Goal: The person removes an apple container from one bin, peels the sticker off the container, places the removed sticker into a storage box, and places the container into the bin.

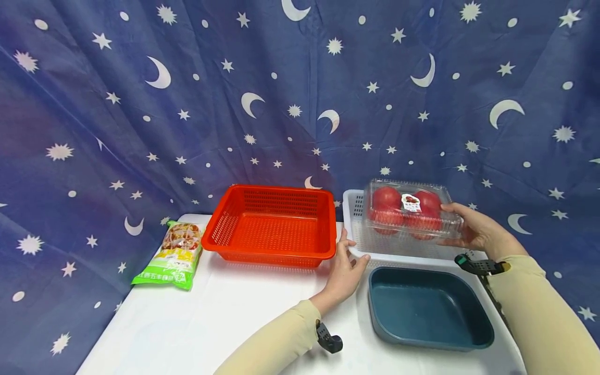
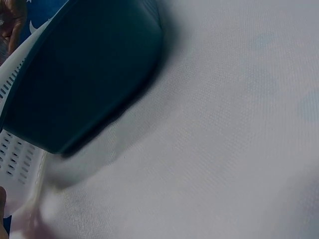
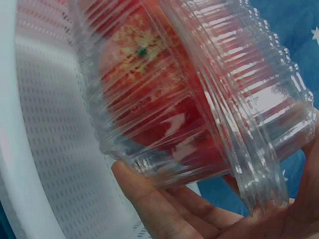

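My right hand grips the right end of a clear plastic clamshell box of tomatoes, thumb on one side and fingers on the other. The box is tilted over a white perforated plastic basket. Through the ribbed plastic, a red tomato shows close up in the right wrist view. At the basket's front left corner, my left hand holds the rim between thumb and fingers. In the left wrist view only a sliver of that hand shows at the lower left edge.
Left of the white basket stands a red perforated basket. A dark teal plastic tub sits in front of the white one. At the far left lies a green and yellow food packet. Behind the white table hangs a starry blue curtain.
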{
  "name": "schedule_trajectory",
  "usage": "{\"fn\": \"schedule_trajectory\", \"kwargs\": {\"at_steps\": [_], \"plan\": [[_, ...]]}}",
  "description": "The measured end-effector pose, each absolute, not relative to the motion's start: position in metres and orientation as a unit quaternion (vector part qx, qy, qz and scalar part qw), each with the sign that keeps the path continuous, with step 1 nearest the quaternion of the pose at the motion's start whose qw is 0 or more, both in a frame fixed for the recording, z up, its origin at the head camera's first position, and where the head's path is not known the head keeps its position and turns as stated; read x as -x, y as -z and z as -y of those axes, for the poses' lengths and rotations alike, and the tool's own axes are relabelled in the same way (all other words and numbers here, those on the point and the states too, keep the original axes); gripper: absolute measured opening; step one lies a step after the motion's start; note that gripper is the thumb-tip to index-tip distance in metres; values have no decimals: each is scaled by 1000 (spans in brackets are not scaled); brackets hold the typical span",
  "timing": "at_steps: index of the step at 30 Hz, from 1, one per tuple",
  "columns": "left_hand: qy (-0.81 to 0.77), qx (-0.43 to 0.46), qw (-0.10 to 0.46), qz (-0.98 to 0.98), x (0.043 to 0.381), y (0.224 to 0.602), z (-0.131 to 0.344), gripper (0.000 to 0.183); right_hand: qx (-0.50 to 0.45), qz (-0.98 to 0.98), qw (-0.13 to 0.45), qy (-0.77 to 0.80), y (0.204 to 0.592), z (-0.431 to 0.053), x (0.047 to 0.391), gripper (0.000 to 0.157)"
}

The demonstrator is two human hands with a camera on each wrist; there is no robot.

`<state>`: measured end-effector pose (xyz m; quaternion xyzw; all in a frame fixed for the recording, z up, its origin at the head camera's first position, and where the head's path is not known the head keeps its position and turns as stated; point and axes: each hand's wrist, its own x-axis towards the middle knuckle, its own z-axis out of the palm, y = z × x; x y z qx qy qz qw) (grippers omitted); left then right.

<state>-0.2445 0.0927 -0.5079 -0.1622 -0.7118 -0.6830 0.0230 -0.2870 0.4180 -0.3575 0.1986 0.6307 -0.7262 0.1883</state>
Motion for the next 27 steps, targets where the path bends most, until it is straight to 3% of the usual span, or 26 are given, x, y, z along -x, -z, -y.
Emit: {"fn": "schedule_trajectory", "kwargs": {"at_steps": [9,17,22,27], "plan": [[683,160,26,713,244,508,-94,40,-175,-632,174,734,352,-411,277,39],[661,156,26,734,241,502,-93,60,-168,-631,170,738,349,-406,270,41],[624,155,16,766,233,493,-92,66,-162,-636,167,736,345,-404,266,51],[596,164,19,786,222,486,-87,66,-149,-638,166,737,341,-402,261,44]]}}
